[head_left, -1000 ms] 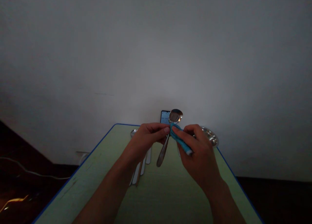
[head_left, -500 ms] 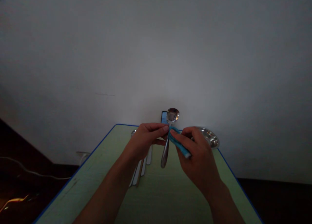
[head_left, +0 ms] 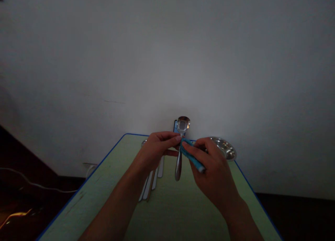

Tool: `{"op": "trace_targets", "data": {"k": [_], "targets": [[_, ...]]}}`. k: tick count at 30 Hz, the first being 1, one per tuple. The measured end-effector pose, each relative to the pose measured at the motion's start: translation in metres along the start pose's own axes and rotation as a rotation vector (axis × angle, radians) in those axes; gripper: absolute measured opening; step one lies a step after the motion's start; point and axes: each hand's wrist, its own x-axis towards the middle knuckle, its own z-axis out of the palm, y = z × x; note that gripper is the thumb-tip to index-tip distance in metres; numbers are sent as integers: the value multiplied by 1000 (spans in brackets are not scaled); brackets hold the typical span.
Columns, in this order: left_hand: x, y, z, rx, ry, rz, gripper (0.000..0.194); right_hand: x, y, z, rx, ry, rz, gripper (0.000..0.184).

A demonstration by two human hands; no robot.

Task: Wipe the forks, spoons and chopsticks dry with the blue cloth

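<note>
A shiny metal serving spoon (head_left: 178, 166) is held up over the table, its bowl pointing away from me and its handle toward me. My left hand (head_left: 158, 146) pinches the spoon's neck from the left between thumb and fingers. From the other side, my right hand (head_left: 210, 157) is closed on a folded blue cloth (head_left: 193, 159), pressing it against the upper handle just below the neck. The fingertips and cloth hide part of the handle there.
Beneath my left forearm lie several utensils (head_left: 149, 185) with flat handles, one of them brownish. A metal bowl (head_left: 225, 148) stands at the table's back right. Behind the spoon a phone (head_left: 175, 126) leans near the wall (head_left: 167, 59). Blue edging borders the pale green table (head_left: 178, 209).
The spoon has turned slightly, its bowl shifting a little left and its handle end a little right. Both hands keep their grips, almost in the same place.
</note>
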Motion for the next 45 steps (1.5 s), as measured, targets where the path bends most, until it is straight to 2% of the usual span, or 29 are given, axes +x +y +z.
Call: {"op": "trace_targets", "data": {"k": [13,26,45], "targets": [[0,4,0,12,8,-7,11,2,0,-2,4,-28,-21,45],[0,6,0,42,78,-1,15,2,-3,-6,0,-96,-13,45],[5,7,-4,19,100,9,14,2,-4,-13,-24,-210,-59,48]]}}
